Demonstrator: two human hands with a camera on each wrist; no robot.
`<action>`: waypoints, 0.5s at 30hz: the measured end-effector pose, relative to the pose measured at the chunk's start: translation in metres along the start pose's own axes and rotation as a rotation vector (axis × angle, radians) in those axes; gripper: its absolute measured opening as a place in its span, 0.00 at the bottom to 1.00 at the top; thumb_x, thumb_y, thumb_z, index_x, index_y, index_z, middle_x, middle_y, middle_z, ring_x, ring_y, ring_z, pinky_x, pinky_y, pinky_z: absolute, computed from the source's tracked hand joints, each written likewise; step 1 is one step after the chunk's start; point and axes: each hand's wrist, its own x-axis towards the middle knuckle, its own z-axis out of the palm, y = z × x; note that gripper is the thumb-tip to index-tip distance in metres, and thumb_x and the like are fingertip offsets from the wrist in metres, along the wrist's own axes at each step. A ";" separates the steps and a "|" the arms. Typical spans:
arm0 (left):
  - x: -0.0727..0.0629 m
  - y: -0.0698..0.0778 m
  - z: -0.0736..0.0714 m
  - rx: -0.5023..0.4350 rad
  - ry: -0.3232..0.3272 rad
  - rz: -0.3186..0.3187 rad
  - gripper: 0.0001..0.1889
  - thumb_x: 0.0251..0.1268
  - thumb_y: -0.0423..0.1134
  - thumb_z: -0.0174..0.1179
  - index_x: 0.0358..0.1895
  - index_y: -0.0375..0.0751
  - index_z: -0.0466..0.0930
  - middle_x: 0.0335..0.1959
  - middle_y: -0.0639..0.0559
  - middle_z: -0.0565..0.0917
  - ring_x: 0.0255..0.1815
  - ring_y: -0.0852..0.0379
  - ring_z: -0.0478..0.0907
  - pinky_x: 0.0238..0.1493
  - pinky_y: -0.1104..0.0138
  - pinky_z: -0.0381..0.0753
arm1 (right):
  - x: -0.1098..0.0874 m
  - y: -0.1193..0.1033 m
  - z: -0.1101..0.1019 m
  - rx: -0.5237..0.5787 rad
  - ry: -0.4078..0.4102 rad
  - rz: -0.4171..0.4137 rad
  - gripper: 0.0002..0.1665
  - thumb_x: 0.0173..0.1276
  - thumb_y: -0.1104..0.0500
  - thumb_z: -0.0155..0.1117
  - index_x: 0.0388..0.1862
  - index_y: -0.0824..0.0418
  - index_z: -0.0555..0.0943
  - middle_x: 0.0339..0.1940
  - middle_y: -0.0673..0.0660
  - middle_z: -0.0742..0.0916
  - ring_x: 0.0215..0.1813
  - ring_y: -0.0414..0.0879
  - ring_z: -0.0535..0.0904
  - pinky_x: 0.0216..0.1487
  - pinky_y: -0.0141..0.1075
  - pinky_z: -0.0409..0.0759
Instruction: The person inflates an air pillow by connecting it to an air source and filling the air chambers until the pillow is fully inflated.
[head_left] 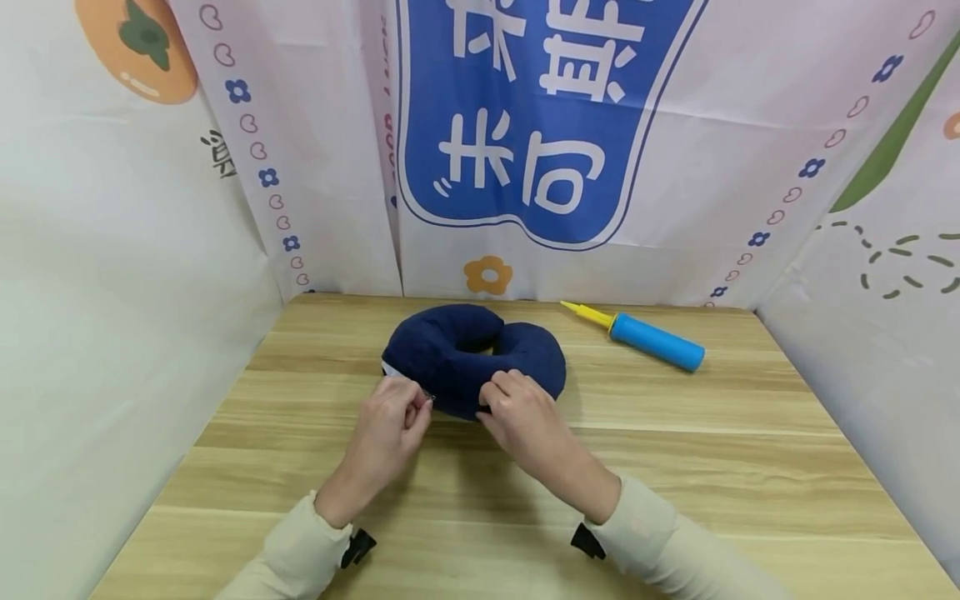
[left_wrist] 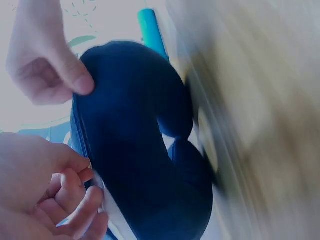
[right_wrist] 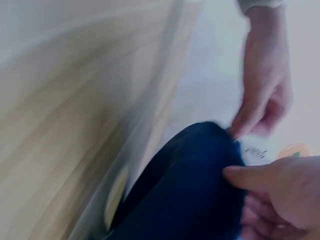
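Observation:
A navy U-shaped neck pillow [head_left: 457,367] lies on the wooden table, its curved back toward me. Along its near side runs a zipper [left_wrist: 81,127], with a white strip [left_wrist: 116,210] showing at the left part. My left hand [head_left: 393,417] pinches the small zipper pull [head_left: 431,397] between thumb and curled forefinger. On the other side of the near edge, my right hand [head_left: 525,417] pinches the pillow's cover, thumb on the fabric in the right wrist view. The right hand's other fingers [right_wrist: 262,215] curl beside the pillow.
Behind the pillow to the right lies a hand pump [head_left: 652,340] with a blue barrel and a yellow nozzle. A printed white cloth [head_left: 337,167] hangs at the table's back edge, and plain walls of cloth stand at both sides.

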 end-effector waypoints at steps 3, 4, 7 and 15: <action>-0.001 0.004 0.002 -0.002 -0.002 0.002 0.17 0.62 0.26 0.69 0.24 0.45 0.72 0.22 0.57 0.73 0.36 0.56 0.75 0.35 0.68 0.72 | 0.005 -0.008 0.003 -0.044 0.019 -0.043 0.17 0.57 0.55 0.86 0.35 0.59 0.85 0.33 0.51 0.83 0.36 0.45 0.78 0.38 0.34 0.80; -0.001 0.006 0.003 -0.005 -0.001 0.003 0.17 0.62 0.25 0.69 0.24 0.44 0.72 0.22 0.57 0.73 0.34 0.57 0.74 0.34 0.68 0.71 | 0.007 -0.009 0.006 -0.064 0.030 -0.062 0.17 0.57 0.54 0.87 0.35 0.59 0.85 0.34 0.52 0.83 0.37 0.45 0.78 0.39 0.34 0.80; -0.003 0.006 0.007 -0.010 0.004 0.006 0.17 0.61 0.24 0.69 0.24 0.44 0.72 0.21 0.58 0.71 0.29 0.61 0.70 0.30 0.71 0.69 | 0.009 -0.011 0.015 -0.128 0.052 -0.101 0.17 0.58 0.55 0.86 0.34 0.59 0.84 0.33 0.52 0.82 0.37 0.46 0.78 0.40 0.34 0.79; -0.008 -0.011 0.012 -0.006 0.051 0.013 0.17 0.56 0.22 0.69 0.22 0.43 0.71 0.20 0.57 0.71 0.29 0.60 0.71 0.28 0.72 0.68 | 0.002 -0.014 0.031 -0.183 0.019 -0.130 0.09 0.68 0.68 0.73 0.30 0.58 0.83 0.30 0.52 0.82 0.34 0.46 0.77 0.36 0.33 0.78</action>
